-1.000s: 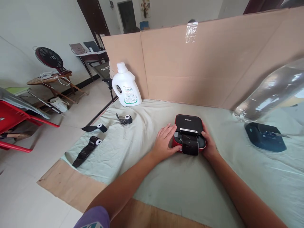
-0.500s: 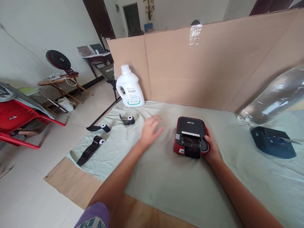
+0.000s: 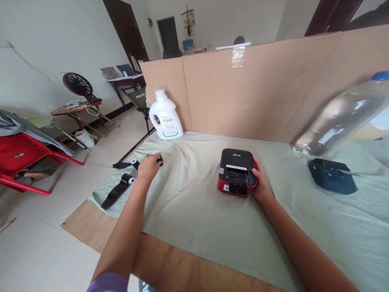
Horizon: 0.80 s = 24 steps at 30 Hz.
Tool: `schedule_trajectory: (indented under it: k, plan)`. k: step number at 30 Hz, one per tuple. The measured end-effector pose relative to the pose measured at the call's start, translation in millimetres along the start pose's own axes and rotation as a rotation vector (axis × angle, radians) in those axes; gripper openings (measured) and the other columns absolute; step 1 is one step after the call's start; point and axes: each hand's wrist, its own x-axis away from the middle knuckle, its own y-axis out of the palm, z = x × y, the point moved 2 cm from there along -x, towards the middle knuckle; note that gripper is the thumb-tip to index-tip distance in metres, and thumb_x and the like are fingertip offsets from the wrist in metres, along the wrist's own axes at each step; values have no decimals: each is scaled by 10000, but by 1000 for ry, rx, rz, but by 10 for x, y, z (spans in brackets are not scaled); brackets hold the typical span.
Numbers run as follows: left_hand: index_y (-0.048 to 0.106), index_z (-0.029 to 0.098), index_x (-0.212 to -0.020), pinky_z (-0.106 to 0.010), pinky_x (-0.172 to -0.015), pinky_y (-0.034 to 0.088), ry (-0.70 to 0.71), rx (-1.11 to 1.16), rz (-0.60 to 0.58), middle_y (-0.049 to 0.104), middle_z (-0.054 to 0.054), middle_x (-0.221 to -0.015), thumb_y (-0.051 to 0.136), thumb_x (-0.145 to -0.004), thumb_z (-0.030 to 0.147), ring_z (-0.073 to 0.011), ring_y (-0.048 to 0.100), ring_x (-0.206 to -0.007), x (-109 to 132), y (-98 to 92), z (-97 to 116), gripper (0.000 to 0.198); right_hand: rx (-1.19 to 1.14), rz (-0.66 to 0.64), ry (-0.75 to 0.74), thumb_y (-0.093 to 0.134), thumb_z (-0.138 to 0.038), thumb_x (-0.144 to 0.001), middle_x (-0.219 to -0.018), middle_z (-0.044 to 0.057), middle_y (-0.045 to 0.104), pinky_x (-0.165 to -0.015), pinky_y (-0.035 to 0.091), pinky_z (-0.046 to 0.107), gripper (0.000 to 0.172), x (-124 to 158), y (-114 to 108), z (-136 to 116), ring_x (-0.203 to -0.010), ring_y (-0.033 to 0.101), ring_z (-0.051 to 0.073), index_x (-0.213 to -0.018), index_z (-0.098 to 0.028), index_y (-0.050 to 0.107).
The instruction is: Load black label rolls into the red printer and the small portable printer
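My left hand (image 3: 148,167) is at the far left of the cloth, its fingers closed round a small black label roll (image 3: 160,161) that they mostly cover. Two more black rolls with white cores lie close by: one (image 3: 134,163) just left of the hand, and one with a long unrolled strip (image 3: 120,188) nearer the front. My right hand (image 3: 261,179) grips the right side of a red and black label printer (image 3: 237,162). From the printer's front slot hangs a black strip (image 3: 238,183). The printer rests on the cloth.
A pale green cloth (image 3: 194,219) covers the wooden board (image 3: 182,267). Behind stand a white detergent bottle (image 3: 166,117) and a cardboard screen (image 3: 237,97). To the right are a large clear plastic bottle (image 3: 343,113) and a dark flat object (image 3: 332,176) with scissors on it.
My left hand has moved left from the middle of the cloth, and its spread fingers have closed on the farthest roll. My right hand still holds the printer.
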Motion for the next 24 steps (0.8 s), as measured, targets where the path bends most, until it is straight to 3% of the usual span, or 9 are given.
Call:
schedule_trajectory:
  k: [3,7,9,11,13,15,18,21,24]
  plan:
    - [591,208,-1359,-428,-859,514,-52,-80,-39,689,-140,-1200,621,-883,278,-354,655,-1079,217,-142,-176,483,-37,-5,15,552,-482,-851,-1530,36,486,-1147,396,479,600,-7,-16,32,-1407,455,276,-1422,-309,482]
    - [607,217,-1325,-412,-837,528,-107,-166,-98,707,-127,-1193,604,-898,310,-340,665,-1085,456,-176,-407,436,-83,9,11,589,-460,-846,-1509,34,513,-1158,384,465,577,-24,-29,64,-1394,473,268,-1397,-310,515]
    - [614,213,-1308,-450,-917,514,-98,-183,-88,712,-136,-1194,617,-886,289,-332,666,-1096,517,-177,-433,428,-57,10,-8,591,-480,-847,-1500,39,524,-1161,380,473,583,-27,-17,65,-1394,474,271,-1400,-308,517]
    - [601,211,-1321,-530,-1071,419,-50,-178,7,669,-151,-1288,660,-852,278,-344,626,-1186,544,-182,-328,477,-18,18,-24,584,-510,-854,-1494,48,532,-1161,380,485,588,-9,-7,49,-1394,477,277,-1400,-302,520]
    - [586,199,-1341,-567,-1175,293,50,-63,141,595,-165,-1394,698,-823,295,-363,544,-1304,564,-149,-51,539,11,24,-34,533,-549,-885,-1505,40,521,-1166,373,502,577,40,-23,18,-1408,461,277,-1410,-311,517]
    - [589,187,-1341,-502,-1164,358,179,257,146,595,-156,-1399,665,-856,354,-337,534,-1325,587,-25,385,518,35,-30,-24,461,-577,-917,-1537,4,484,-1178,355,519,568,116,-78,-16,-1441,420,270,-1435,-347,496]
    - [569,200,-1379,-420,-1075,485,318,889,-165,591,-128,-1419,618,-891,472,-283,598,-1273,636,314,1190,561,124,-175,13,488,-611,-886,-1559,-34,450,-1196,324,534,594,236,-220,-56,-1476,358,283,-1436,-386,499]
    - [542,258,-1429,-416,-1164,402,347,1184,-424,501,-63,-1513,535,-936,536,-262,479,-1400,716,635,1868,566,356,-215,-10,680,-578,-779,-1503,17,519,-1167,358,553,691,336,-306,-90,-1439,406,343,-1413,-353,523]
    - [468,290,-1490,-429,-1203,351,335,1337,-454,499,-9,-1516,565,-926,448,-250,458,-1416,781,802,2184,593,600,-182,-146,766,-487,-744,-1415,88,585,-1098,421,574,823,406,-178,-164,-1323,522,382,-1474,-302,433]
